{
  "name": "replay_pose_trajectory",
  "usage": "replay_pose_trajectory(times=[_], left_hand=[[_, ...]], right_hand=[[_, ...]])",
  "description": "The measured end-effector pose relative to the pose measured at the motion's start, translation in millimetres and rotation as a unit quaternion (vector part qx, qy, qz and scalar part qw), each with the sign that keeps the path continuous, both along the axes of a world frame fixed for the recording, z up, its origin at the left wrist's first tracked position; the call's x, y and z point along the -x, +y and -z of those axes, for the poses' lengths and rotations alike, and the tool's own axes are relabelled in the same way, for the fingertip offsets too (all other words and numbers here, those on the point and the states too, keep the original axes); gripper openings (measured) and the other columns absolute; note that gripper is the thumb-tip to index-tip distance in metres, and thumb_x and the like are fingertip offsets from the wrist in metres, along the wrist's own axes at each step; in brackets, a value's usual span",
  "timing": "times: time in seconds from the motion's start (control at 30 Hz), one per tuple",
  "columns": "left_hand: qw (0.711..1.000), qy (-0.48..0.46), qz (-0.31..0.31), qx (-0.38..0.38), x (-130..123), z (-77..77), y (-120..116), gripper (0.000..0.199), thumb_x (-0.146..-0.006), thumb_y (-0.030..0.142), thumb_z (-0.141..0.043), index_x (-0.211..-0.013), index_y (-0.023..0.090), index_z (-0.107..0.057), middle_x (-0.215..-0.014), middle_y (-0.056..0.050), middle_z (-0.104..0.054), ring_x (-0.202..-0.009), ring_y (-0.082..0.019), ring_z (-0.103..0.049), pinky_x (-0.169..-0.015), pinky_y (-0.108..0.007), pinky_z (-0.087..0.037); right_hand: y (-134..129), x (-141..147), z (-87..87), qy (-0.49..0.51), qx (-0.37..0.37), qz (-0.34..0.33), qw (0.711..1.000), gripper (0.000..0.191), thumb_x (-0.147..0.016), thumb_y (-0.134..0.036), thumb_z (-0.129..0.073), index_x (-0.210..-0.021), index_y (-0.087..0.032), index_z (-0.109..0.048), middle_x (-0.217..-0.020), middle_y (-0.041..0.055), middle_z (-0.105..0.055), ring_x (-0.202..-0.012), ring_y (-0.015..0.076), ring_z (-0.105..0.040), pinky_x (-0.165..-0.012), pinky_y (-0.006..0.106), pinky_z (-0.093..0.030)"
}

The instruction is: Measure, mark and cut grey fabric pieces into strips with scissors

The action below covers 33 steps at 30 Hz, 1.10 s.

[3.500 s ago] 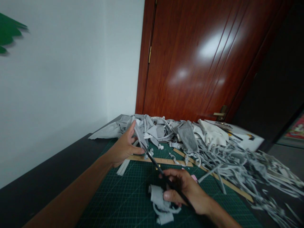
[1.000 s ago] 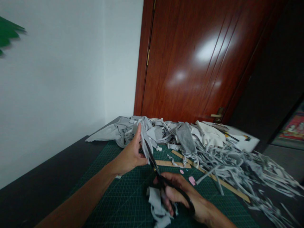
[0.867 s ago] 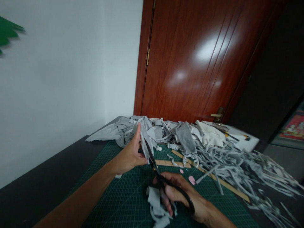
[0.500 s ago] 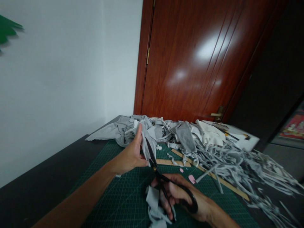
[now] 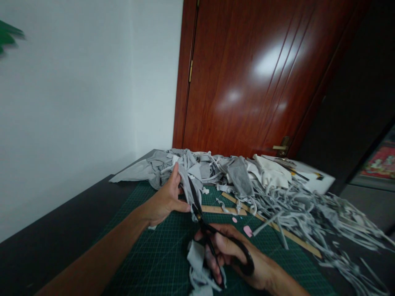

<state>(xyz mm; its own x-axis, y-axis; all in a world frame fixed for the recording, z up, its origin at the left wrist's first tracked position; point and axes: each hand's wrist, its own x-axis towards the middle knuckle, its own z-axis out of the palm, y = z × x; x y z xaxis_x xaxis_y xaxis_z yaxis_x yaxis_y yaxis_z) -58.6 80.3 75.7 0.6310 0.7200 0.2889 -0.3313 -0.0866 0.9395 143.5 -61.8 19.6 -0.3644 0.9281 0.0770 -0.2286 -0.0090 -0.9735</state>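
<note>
Black-handled scissors sit in my right hand, its fingers wrapped through the loops. The dark blades point up and away, against a grey fabric piece. My left hand grips that fabric at its left edge, thumb toward the blades; its other fingers are partly hidden behind the cloth. Below the right hand hangs a bundle of grey fabric strips, close under its fingers; whether the hand holds it I cannot tell. Both hands are above a green cutting mat.
Two wooden rulers lie on the mat, beside small pink scraps. A heap of grey fabric spans the back of the dark table. Tangled grey strips cover the right side, near a white box. A wooden door stands behind.
The left thumb has straightened toward the scissors and the fabric looks more bunched beside the blades. The whole view has shifted slightly; the right hand keeps its hold on the scissors.
</note>
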Motion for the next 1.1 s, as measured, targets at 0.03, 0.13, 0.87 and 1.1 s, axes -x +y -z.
replay_pose_trajectory(times=[0.03,0.13,0.87,1.1], left_hand=[[1.0,-0.003,-0.001,0.003,0,0.1,0,0.162,-0.058,0.004,-0.093,-0.167,0.048,0.019,-0.184,-0.007,0.005,-0.148,-0.04,-0.047,-0.093,-0.037,-0.062],[1.0,-0.017,-0.005,0.009,-2,0.9,0,0.164,-0.058,0.005,-0.094,-0.165,0.055,0.019,-0.184,-0.006,0.01,-0.143,-0.041,-0.052,-0.085,-0.036,-0.063],[0.971,0.059,-0.191,0.132,-33,2.2,-25,0.022,-0.051,0.031,-0.084,-0.058,0.017,-0.068,-0.064,-0.002,-0.065,-0.069,-0.017,-0.058,-0.068,-0.029,-0.044],[0.973,0.064,-0.144,0.171,-20,-10.9,-39,0.022,-0.05,0.029,-0.085,-0.057,0.018,-0.068,-0.073,-0.005,-0.069,-0.084,-0.022,-0.065,-0.086,-0.034,-0.054]], right_hand=[[0,0,-0.3,0.005,0.002,-0.002,1.0,0.068,-0.09,-0.072,-0.077,-0.117,-0.01,-0.07,-0.068,-0.0009,-0.062,-0.049,0.0094,-0.055,-0.048,0.019,-0.05],[-1,2,-2.6,0.026,0.008,-0.004,1.0,0.067,-0.09,-0.07,-0.078,-0.118,-0.01,-0.07,-0.069,-0.0005,-0.062,-0.049,0.0098,-0.056,-0.049,0.02,-0.051],[3,22,-2.0,0.106,0.041,0.093,0.989,0.068,-0.082,-0.073,-0.083,-0.108,-0.011,-0.07,-0.066,-0.0014,-0.062,-0.05,0.0111,-0.054,-0.046,0.021,-0.051],[-15,37,24.3,0.117,0.118,0.11,0.98,0.084,-0.083,-0.087,-0.071,-0.116,-0.009,-0.071,-0.061,0.0014,-0.066,-0.05,0.0149,-0.063,-0.048,0.021,-0.044]])
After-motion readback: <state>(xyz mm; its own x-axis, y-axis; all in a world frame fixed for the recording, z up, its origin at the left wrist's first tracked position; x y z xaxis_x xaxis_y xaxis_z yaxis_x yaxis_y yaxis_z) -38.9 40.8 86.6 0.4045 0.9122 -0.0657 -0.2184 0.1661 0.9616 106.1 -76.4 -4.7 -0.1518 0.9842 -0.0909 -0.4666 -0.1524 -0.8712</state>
